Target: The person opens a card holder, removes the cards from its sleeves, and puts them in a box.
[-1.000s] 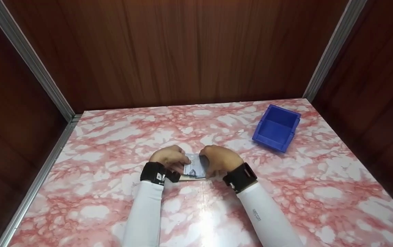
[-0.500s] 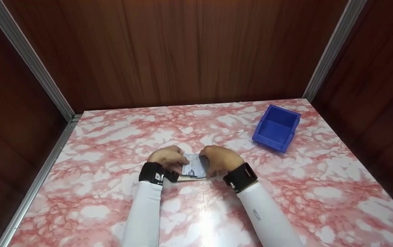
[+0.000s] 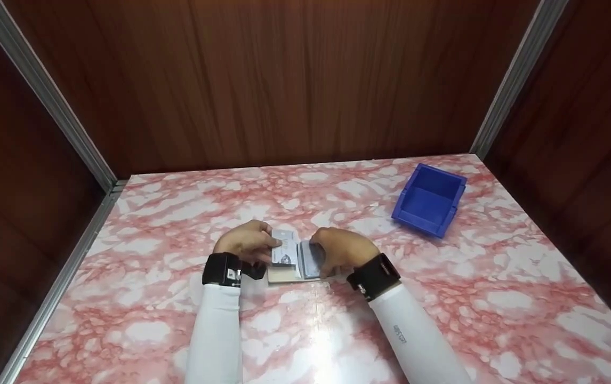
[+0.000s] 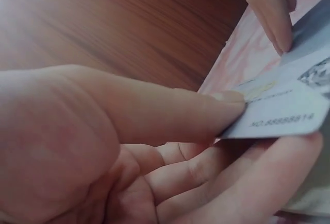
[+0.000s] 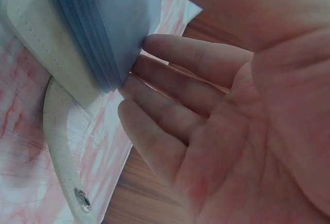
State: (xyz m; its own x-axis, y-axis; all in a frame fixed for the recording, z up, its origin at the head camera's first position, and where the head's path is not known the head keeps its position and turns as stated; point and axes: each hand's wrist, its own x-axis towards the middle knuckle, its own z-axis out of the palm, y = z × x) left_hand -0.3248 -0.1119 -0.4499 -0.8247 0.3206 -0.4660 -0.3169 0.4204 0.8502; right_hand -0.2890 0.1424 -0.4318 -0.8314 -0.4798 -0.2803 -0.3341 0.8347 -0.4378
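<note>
A pale silver card point(image 3: 285, 248), printed with a diamond picture and a number point(image 4: 281, 118), is pinched between the thumb and fingers of my left hand point(image 3: 244, 239). Beneath and beside it a cream card holder point(image 3: 282, 275) lies spread on the table. Its stack of bluish clear sleeves point(image 5: 111, 23) stands up on the right side, where my right hand point(image 3: 345, 248) holds the sleeves by their outer edge, thumb over the top and fingertips against the side. From the cover hangs a cream strap point(image 5: 59, 136) with a metal snap point(image 5: 82, 200). The left hand's lower fingers curl under the card.
A blue plastic bin point(image 3: 429, 201) stands at the back right of the red and white marbled table point(image 3: 188, 213). Brown wood-grain panels point(image 3: 305, 80) enclose the table at the back and sides.
My left hand has moved left with the card, away from the sleeves, uncovering more of the cream cover. The right hand has stayed almost still at the sleeves.
</note>
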